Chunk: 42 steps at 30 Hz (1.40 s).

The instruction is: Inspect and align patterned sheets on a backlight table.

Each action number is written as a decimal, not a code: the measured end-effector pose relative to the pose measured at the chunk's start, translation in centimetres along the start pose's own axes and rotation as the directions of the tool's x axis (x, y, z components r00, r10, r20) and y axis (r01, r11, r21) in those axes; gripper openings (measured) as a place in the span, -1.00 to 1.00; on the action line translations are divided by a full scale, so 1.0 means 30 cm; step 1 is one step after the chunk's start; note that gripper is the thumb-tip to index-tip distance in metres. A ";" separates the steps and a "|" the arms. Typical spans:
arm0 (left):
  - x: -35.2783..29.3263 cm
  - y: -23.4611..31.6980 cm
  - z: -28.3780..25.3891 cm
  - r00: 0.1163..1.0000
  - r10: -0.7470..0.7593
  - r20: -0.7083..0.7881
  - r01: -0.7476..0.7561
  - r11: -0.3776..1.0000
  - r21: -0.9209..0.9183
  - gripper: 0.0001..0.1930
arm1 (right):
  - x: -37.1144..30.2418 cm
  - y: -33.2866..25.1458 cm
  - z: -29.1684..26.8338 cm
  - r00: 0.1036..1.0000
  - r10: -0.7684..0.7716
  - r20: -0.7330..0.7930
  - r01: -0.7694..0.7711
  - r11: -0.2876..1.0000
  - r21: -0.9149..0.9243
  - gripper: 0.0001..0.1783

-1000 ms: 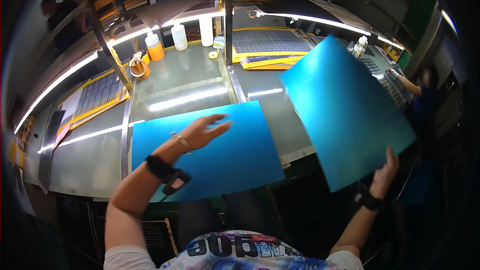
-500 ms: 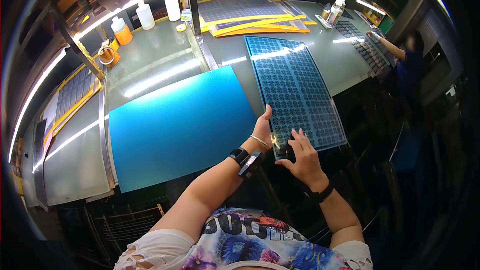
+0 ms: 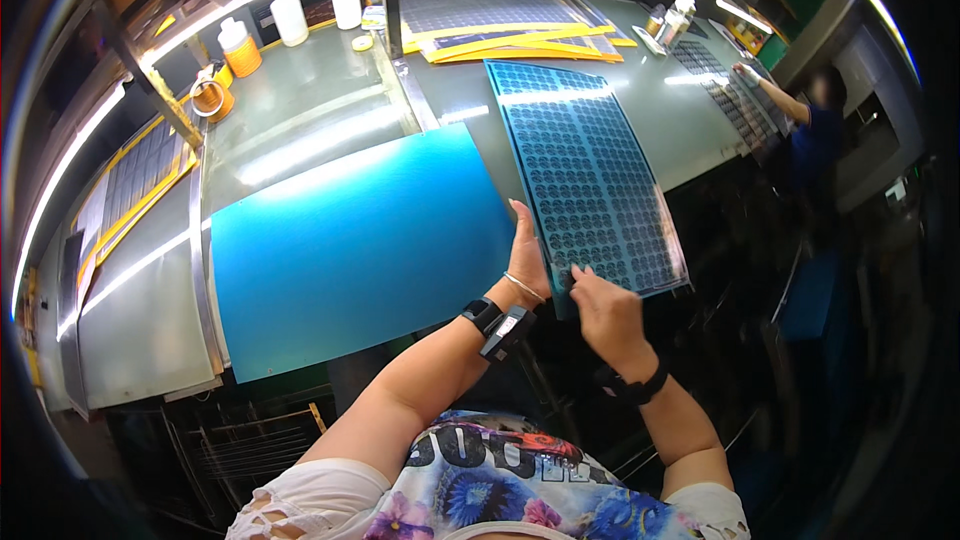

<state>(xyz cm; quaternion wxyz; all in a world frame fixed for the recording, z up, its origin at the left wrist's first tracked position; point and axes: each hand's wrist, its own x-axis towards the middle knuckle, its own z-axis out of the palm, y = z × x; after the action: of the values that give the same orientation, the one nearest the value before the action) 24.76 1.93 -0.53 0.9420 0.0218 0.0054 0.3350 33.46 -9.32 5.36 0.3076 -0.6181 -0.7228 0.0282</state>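
A blue sheet printed with rows of small dark round patterns [image 3: 590, 180] lies aslant on the bench, its near end reaching past the front edge. My left hand [image 3: 527, 258] holds it at the near left edge, thumb stretched up alongside and the other fingers hidden beneath. Above the near left corner, my right hand [image 3: 608, 315] is closed, thumb and fingertips pinched together at the surface. Whatever thin thing is in the pinch is too small to make out. To the left of my left hand lies a large plain blue sheet [image 3: 360, 260].
Yellow-framed panels [image 3: 510, 30] are stacked at the back, and more framed panels [image 3: 145, 185] lie far left. Bottles [image 3: 289, 17] and a copper-coloured roll [image 3: 211, 98] stand along the back left. A metal post [image 3: 390, 0] rises mid-bench. Another person [image 3: 820, 130] works at the far right.
My right hand has gone from spread fingers to a pinch at the sheet's near left corner. My left thumb has moved off the sheet's edge. The view has shifted slightly.
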 end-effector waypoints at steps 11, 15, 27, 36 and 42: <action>0.162 -0.054 -0.142 0.627 0.403 -0.667 0.250 0.706 0.663 -0.20 | 0.261 -0.224 -0.586 0.771 -0.543 -0.332 0.301 0.771 -0.562 -0.90; 0.081 0.054 -0.383 0.951 0.089 0.296 -0.307 0.376 0.874 -0.36 | 0.207 -0.150 -0.576 0.851 -0.442 -0.286 0.264 0.828 -0.495 -0.90; -0.964 0.882 -0.004 0.901 0.434 -0.023 -0.366 0.787 0.497 -0.23 | 0.017 -0.026 0.132 0.751 0.522 0.403 -0.588 0.252 0.769 -0.78; -1.136 1.070 0.070 0.582 0.716 -0.387 0.263 0.284 0.922 -0.53 | 0.051 -0.012 0.237 0.734 0.517 0.442 -0.635 0.289 0.717 -0.93; -1.107 1.194 0.060 0.516 0.800 -0.307 0.366 0.118 0.923 -0.76 | 0.050 -0.009 0.273 0.848 0.500 0.178 -0.523 0.732 0.436 -0.84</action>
<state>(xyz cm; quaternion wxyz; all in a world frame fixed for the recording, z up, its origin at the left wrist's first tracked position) -23.54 8.65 2.73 0.4800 0.4621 0.6432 0.3772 29.23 -5.22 -0.54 0.4104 -0.6988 -0.5030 0.3004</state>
